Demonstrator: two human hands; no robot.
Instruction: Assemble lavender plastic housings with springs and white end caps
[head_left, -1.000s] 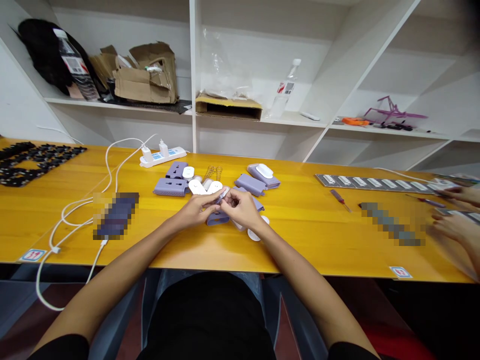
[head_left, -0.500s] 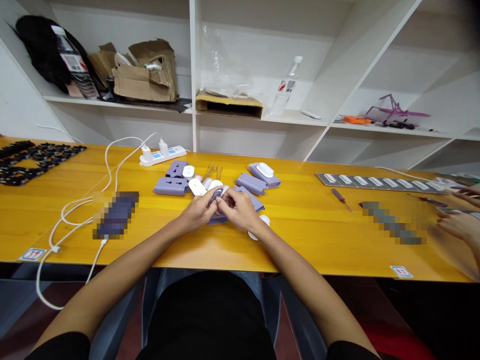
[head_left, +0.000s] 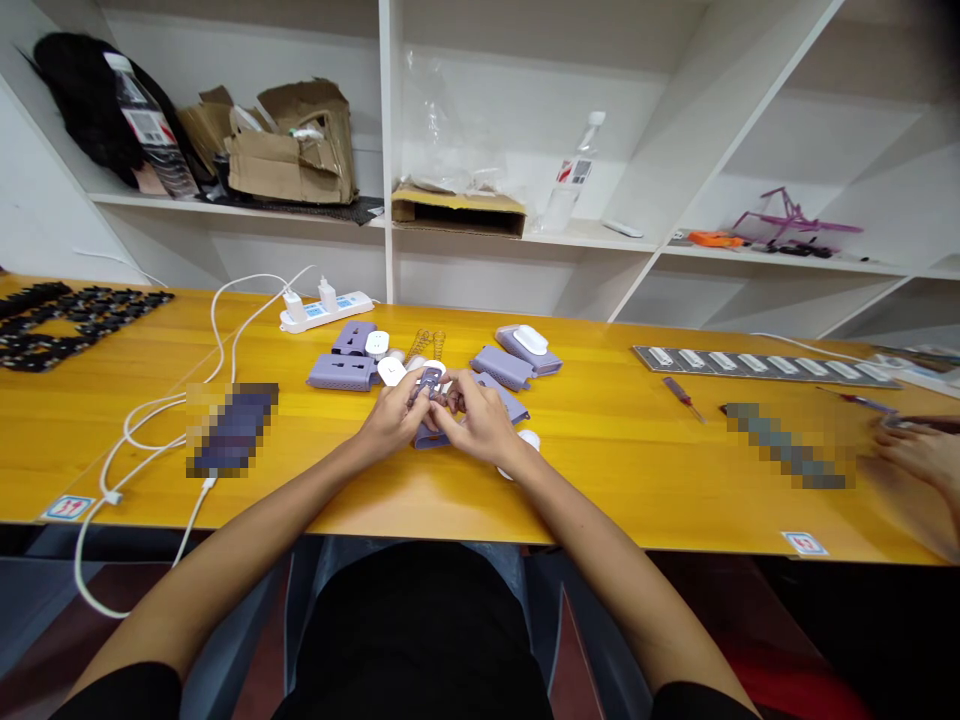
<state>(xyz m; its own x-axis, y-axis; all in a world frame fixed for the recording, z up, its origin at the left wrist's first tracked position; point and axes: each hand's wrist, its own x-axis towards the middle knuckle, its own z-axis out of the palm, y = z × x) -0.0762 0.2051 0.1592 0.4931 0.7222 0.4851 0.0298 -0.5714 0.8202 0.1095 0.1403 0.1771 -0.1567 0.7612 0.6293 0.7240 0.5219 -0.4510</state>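
Note:
Near the middle of the table, my left hand [head_left: 395,412] and my right hand [head_left: 480,414] are closed together on a small grey-purple plastic part [head_left: 430,380]. Fingers cover much of it, so its exact kind cannot be made out. Just behind my hands lie white rounded caps [head_left: 391,371] and two coil springs [head_left: 438,345]. Several purple plastic housings surround them: one with slots [head_left: 341,372] to the left, another [head_left: 502,367] to the right, and one partly under my hands. A white oval piece [head_left: 531,340] rests on a purple housing at the back right.
At the left are a power strip [head_left: 327,311], white cables and a blurred phone [head_left: 234,430]. A screwdriver [head_left: 682,398] and a long strip with white pieces [head_left: 757,366] lie to the right. Another person's hand [head_left: 919,455] works at the far right. Shelves stand behind the table.
The small grey-purple part has been turned in my fingers and shows more of its face. My hands have stayed in place. The other person's hands have shifted at the far right.

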